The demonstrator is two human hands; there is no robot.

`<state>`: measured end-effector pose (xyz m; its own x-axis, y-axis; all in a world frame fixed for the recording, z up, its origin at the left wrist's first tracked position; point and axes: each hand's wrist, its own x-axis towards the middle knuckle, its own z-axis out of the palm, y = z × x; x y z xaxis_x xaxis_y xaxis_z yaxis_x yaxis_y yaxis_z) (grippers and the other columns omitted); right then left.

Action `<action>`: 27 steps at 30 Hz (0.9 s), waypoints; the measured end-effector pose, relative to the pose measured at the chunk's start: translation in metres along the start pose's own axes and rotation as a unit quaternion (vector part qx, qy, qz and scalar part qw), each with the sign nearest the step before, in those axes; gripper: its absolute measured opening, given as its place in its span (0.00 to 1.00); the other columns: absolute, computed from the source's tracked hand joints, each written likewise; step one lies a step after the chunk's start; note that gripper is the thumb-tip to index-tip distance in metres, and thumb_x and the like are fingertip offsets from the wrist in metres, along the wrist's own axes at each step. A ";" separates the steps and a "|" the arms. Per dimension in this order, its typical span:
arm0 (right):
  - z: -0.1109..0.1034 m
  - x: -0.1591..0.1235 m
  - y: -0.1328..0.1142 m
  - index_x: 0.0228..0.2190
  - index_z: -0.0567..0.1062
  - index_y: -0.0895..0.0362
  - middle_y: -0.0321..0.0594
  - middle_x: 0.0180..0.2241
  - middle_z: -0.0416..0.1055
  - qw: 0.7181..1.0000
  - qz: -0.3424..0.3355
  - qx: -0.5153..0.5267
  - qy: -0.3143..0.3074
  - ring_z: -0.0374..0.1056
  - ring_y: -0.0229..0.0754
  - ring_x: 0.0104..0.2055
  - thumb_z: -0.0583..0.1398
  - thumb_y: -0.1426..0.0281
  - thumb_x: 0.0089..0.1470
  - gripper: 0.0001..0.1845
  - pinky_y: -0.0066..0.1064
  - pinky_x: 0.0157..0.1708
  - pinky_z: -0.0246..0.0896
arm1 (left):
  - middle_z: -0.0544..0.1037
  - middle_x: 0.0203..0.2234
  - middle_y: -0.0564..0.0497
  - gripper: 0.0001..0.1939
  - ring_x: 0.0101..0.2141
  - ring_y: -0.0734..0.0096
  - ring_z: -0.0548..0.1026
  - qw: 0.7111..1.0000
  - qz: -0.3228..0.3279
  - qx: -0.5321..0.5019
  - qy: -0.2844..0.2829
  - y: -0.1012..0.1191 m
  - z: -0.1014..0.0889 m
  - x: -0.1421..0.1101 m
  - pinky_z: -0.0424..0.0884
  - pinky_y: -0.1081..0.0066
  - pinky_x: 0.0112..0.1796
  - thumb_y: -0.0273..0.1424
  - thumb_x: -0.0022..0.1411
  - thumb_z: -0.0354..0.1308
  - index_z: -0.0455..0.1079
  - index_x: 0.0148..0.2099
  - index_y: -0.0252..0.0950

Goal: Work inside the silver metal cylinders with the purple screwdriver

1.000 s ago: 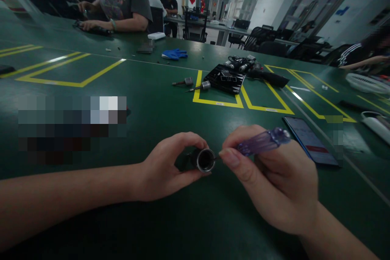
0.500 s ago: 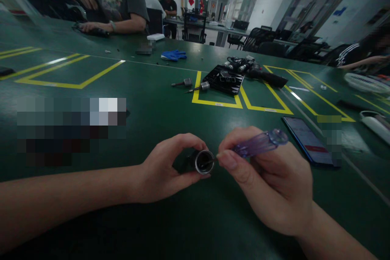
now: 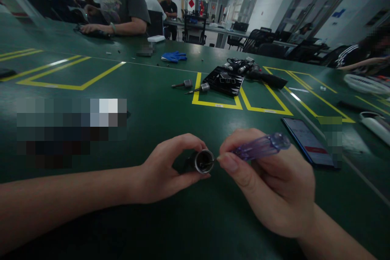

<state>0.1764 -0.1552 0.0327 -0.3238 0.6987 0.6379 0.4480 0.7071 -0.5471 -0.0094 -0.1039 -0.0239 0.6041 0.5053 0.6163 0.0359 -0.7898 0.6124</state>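
Observation:
My left hand (image 3: 170, 166) is closed round a dark hollow cylinder with a shiny metal rim (image 3: 204, 161), its round mouth turned toward me and to the right. Between the thumb and fingers of my right hand (image 3: 271, 183) is a screwdriver with a clear purple handle (image 3: 262, 146). The thin shaft points left into the cylinder's mouth. Where its tip ends inside is too dark to tell. Beyond my hands, two small metal cylinders with thin shafts (image 3: 183, 84) (image 3: 201, 88) lie side by side on the green table (image 3: 152, 122).
A black tray (image 3: 224, 81) with cables and dark parts behind it lies on yellow tape outlines. A phone (image 3: 307, 142) rests right of my right hand. Farther back are a blue glove (image 3: 173, 56) and a person's arm (image 3: 131, 24) at the table. A blurred patch covers something at left.
The screwdriver's shaft, at the rim a second ago, now reaches into the cylinder's mouth. Its handle has shifted and turned slightly. My left hand has stayed nearly still.

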 end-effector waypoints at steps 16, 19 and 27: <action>0.002 0.001 0.001 0.25 0.69 0.62 0.30 0.22 0.64 1.000 0.006 0.009 0.010 0.58 0.27 0.23 0.57 0.76 0.55 0.07 0.18 0.25 0.57 | 0.72 0.36 0.50 0.16 0.35 0.71 0.74 1.000 0.023 -0.018 0.003 -0.002 0.001 0.001 0.74 0.73 0.34 0.20 0.54 0.61 0.60 0.43 0.36; 0.003 0.000 0.001 0.26 0.70 0.62 0.30 0.24 0.65 1.000 0.017 0.018 0.018 0.58 0.25 0.23 0.57 0.76 0.55 0.06 0.17 0.24 0.56 | 0.71 0.39 0.49 0.15 0.37 0.71 0.74 1.000 0.022 -0.014 -0.015 -0.002 0.001 0.000 0.74 0.73 0.35 0.20 0.55 0.59 0.61 0.43 0.37; 0.004 -0.001 -0.002 0.26 0.71 0.60 0.27 0.24 0.66 0.997 0.057 0.025 0.052 0.62 0.23 0.22 0.58 0.77 0.54 0.05 0.15 0.21 0.56 | 0.69 0.41 0.48 0.07 0.40 0.71 0.72 0.996 -0.026 0.045 -0.068 0.001 -0.001 -0.001 0.73 0.73 0.39 0.21 0.58 0.57 0.67 0.40 0.35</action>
<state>0.1726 -0.1568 0.0305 -0.1843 0.7623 0.6204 0.4345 0.6294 -0.6442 -0.0110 -0.1043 -0.0235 0.7020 0.4997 0.5075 0.1384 -0.7947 0.5910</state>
